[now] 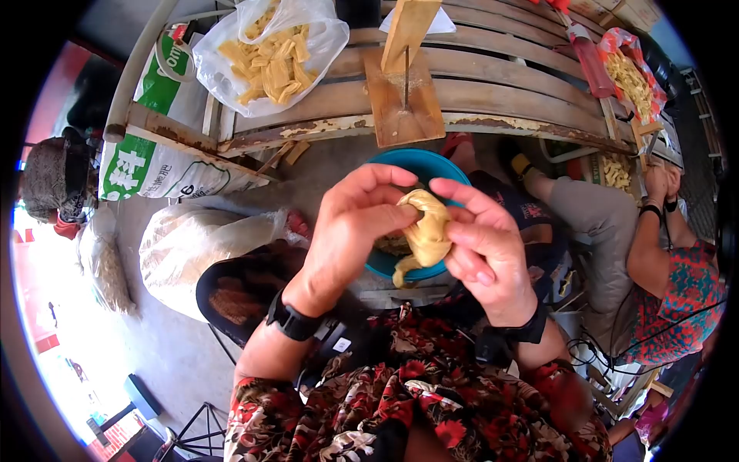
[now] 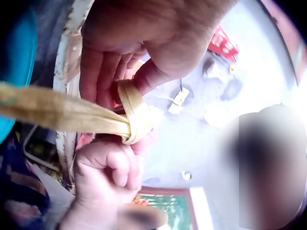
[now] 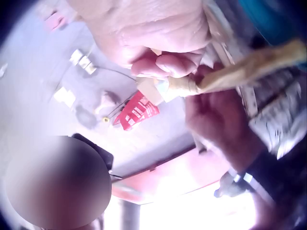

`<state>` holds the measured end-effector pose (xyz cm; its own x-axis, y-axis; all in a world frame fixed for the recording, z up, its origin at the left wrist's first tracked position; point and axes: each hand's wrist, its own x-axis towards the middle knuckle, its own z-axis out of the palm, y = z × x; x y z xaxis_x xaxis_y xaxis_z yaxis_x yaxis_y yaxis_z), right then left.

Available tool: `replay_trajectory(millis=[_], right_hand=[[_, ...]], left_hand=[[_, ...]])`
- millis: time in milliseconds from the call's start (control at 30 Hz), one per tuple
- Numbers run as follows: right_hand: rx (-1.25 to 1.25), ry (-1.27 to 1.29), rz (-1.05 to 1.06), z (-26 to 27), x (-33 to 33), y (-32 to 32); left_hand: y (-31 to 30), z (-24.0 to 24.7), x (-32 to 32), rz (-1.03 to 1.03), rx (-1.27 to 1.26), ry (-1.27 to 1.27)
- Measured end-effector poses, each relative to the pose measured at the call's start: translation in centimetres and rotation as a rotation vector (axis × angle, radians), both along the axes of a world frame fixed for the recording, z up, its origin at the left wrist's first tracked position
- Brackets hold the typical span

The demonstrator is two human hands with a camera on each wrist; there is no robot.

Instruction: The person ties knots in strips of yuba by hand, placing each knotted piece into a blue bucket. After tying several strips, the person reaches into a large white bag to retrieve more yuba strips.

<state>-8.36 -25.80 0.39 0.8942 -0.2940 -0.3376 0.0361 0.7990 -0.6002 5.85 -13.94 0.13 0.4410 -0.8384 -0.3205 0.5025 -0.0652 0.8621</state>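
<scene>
A soft, pale yellow strip (image 1: 428, 240), like tofu skin, is looped over itself between my two hands, above a blue-green tub (image 1: 408, 160). My left hand (image 1: 345, 225) pinches the loop from the left, its thumb at the top fold. From the other side my right hand (image 1: 493, 258) holds the strip between thumb and fingers. In the left wrist view, a long tail of the strip (image 2: 72, 112) runs out of the loop, away from both hands. The tail of the strip (image 3: 254, 69) also shows in the right wrist view. More yellowish material lies in the tub, mostly behind my hands.
A slatted bench (image 1: 493, 92) stands in front, holding a plastic bag (image 1: 323, 54) of yellow strips and a wooden stand (image 1: 408, 123). Another person's hands (image 1: 662, 183) are at the far right, near a red bag (image 1: 658, 88). A green-white sack (image 1: 127, 165) stands left.
</scene>
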Motion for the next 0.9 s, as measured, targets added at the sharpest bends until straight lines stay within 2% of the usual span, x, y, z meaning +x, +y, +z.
replay_trajectory(millis=[33, 67, 167, 233, 333, 367, 433, 467, 567, 600, 633, 700, 767, 800, 900], right_hand=[[0.093, -0.070, 0.043, -0.3, 0.1, 0.3], [0.124, -0.125, 0.074, -0.4, 0.1, 0.0], [-0.332, 0.009, 0.046, 0.5, -0.1, -0.1], [-0.609, 0.025, -0.056, 0.2, 0.4, 0.5], [-1.040, 0.203, -0.116, -0.4, -0.1, -0.6], [-0.892, 0.198, -0.061, 0.6, -0.4, -1.1], [-1.099, 0.199, 0.169, 0.8, -0.6, -1.3], [-1.139, 0.256, 0.175, 0.7, 0.1, -0.3], [-0.599, 0.219, -0.060, 2.0, -0.9, -0.9], [-0.768, 0.229, 0.061, 2.6, -2.0, -1.8], [-0.897, 0.232, 0.090, 1.9, -1.9, -1.1], [-0.832, 0.272, 0.265, 2.0, -1.4, -2.3], [-1.024, 0.187, 0.168, 0.5, -0.5, -3.8], [-0.944, 0.186, 0.191, 0.0, -0.2, -4.8], [-0.920, 0.126, 0.467, 1.1, 0.8, -6.1]], left_hand=[[-0.1, -0.3, 0.1, 0.009, -0.005, 0.179], [0.1, -0.6, -0.1, -0.050, -0.016, 0.227], [0.8, -0.7, -0.3, -0.297, -0.019, 0.528], [0.9, -1.5, 0.4, -0.448, -0.067, 0.561], [0.7, -1.0, -0.1, -0.308, 0.079, 0.315], [0.7, -0.6, -0.2, -0.286, 0.114, 0.204], [0.4, 0.3, -0.6, -0.249, 0.185, -0.010], [0.3, 0.6, -0.4, -0.320, 0.246, -0.032], [2.1, 0.5, 0.9, -0.241, 0.114, -0.211], [2.5, 0.4, 1.5, -0.202, 0.118, -0.235], [2.8, 0.4, 2.2, -0.167, 0.123, -0.262], [3.1, 0.2, 2.7, -0.090, 0.131, -0.307], [2.9, 0.3, 2.8, -0.092, 0.088, -0.424], [2.7, 0.3, 2.8, -0.095, 0.064, -0.480], [1.6, 0.2, 2.6, -0.122, -0.083, -0.845]])
